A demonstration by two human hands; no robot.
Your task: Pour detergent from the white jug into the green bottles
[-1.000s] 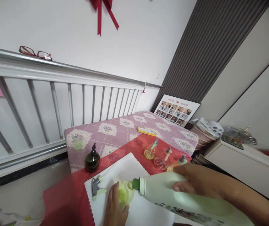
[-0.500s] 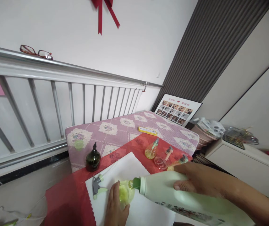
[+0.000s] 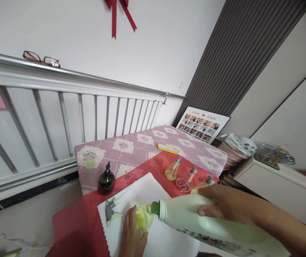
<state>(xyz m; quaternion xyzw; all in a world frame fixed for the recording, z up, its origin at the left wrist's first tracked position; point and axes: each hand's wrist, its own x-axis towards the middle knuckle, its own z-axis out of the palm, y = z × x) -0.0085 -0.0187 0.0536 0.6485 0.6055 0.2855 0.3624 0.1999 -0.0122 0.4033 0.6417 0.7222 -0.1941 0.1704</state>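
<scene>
My right hand (image 3: 222,205) grips a large white jug (image 3: 196,225) with a green spout, tipped on its side. The spout touches the mouth of a small round bottle of yellow-green liquid (image 3: 143,219). My left hand (image 3: 131,237) is wrapped round that small bottle, which stands on a white cloth (image 3: 142,192). A grey and green spray head (image 3: 110,211) with its tube lies on the cloth just left of the bottle.
A dark green pump bottle (image 3: 106,181) stands on the red cloth (image 3: 72,228). Three small spray bottles (image 3: 185,178) sit behind the jug. A green lid (image 3: 89,164) and a yellow box (image 3: 167,148) lie on the pink tablecloth. A radiator (image 3: 62,117) runs behind; glasses (image 3: 40,59) rest on it.
Hands, jug and small bottle hold the same pose. Only the view has shifted slightly.
</scene>
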